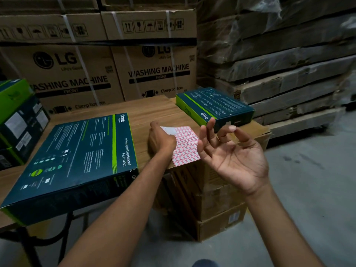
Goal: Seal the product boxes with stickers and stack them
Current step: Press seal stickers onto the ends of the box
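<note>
- Far left: stacked boxes (17, 116), green and dark, piled at the bench's end. Judged to be the pile for finished boxes, kept clear of the working area.
- Left-centre: product box (77, 158) lies flat on the bench (150, 110), printed back face up. Its near end overhangs the front edge, so the end flap faces the person, ready for a seal.
- Centre: left hand (160, 141), fingers curled, grips the far-left corner of the sticker sheet (185, 145). The grip likely steadies the sheet while a label is peeled.
- The sticker sheet rests on the bench just beside the product box, its near edge at the bench's front edge. The gripped corner shows bare backing; red-bordered labels fill the rest.
- Right of centre: right hand (227, 153) is raised above the sheet, palm up, fingers spread and relaxed, closed round nothing. A pale patch on one fingertip may be a peeled sticker; too blurred to confirm.
- Far right: second product box (213, 106) lies flat at the bench's far end, apart from both hands.
- Below the bench's right end: brown cartons (217, 199) stacked on the floor.
</note>
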`<state>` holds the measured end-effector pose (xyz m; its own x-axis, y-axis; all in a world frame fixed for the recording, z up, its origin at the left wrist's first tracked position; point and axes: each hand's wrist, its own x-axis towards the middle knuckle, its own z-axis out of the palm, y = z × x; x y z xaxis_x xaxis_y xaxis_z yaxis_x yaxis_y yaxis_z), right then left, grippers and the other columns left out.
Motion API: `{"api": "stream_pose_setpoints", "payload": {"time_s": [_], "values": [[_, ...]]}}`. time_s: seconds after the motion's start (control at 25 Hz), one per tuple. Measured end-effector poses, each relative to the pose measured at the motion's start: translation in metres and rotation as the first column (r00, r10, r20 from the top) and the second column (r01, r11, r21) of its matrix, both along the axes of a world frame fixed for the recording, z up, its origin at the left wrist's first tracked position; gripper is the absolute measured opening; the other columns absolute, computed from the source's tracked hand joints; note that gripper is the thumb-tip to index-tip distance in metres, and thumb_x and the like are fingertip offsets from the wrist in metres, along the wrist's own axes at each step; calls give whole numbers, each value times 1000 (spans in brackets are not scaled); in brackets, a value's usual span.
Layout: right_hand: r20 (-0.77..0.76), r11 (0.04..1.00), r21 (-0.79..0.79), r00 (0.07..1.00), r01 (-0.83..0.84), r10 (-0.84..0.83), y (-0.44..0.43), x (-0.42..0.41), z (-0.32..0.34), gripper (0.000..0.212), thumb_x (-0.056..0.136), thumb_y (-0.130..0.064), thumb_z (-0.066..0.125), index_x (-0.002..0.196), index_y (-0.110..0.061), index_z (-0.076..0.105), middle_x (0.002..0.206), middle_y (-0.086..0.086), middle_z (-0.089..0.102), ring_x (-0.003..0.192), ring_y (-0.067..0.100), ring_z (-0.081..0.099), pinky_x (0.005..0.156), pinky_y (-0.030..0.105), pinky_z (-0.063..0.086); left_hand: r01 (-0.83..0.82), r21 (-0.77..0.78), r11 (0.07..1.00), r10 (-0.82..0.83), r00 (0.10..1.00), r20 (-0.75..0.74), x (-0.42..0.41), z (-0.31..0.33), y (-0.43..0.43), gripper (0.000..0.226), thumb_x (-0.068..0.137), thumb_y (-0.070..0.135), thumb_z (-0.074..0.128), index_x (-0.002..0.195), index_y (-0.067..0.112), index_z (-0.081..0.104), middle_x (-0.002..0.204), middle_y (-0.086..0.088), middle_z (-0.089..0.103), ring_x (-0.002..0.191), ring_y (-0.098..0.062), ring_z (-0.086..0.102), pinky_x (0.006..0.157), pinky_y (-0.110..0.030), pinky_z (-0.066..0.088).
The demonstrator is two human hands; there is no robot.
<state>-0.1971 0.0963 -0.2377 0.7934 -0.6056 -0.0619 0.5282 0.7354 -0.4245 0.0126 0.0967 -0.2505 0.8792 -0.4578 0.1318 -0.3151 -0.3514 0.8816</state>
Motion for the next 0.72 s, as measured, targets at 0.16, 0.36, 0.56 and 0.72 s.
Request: {"api": "stream_pose_setpoints", "payload": {"time_s": [0.16, 0.36, 0.56, 0.72], "values": [[-28, 1000, 20, 999, -21, 21, 6, 2, -3, 14, 90, -25, 52, 86, -16, 62, 136, 3, 59, 140, 25, 48, 118, 47, 33, 81, -157, 984, -90, 995, -46, -5, 0, 9, 74, 81, 16, 73, 147, 32, 45, 150, -4, 48, 131, -31, 56, 108, -53, 50], [-16, 998, -38, 998, -57, 56, 24, 11, 0, 13, 90, -25, 51, 88, -17, 62, 131, 2, 60, 123, 21, 55, 105, 41, 42, 214, -546, 810, -272, 962, -26, -23, 40, 84, 40, 94, 4, 72, 127, 25, 61, 136, 3, 63, 126, -10, 60, 107, -24, 50], [-13, 947, -299, 993, -119, 120, 64, 31, 21, 14, 94, -22, 53, 93, -19, 67, 122, 1, 65, 105, 14, 61, 87, 30, 49, 131, -740, 659, -339, 931, -137, 2, 69, 186, 17, 103, 22, 65, 120, 21, 67, 122, 4, 75, 117, -12, 71, 96, -26, 55], [-92, 835, -521, 985, -175, 149, 104, 61, 34, 10, 95, -19, 55, 97, -19, 64, 113, 2, 73, 97, 12, 66, 77, 26, 54, 41, -822, 568, -411, 880, -239, 28, 73, 257, 35, 110, 44, 46, 120, 17, 66, 124, -3, 76, 120, -19, 71, 100, -30, 53]]}}
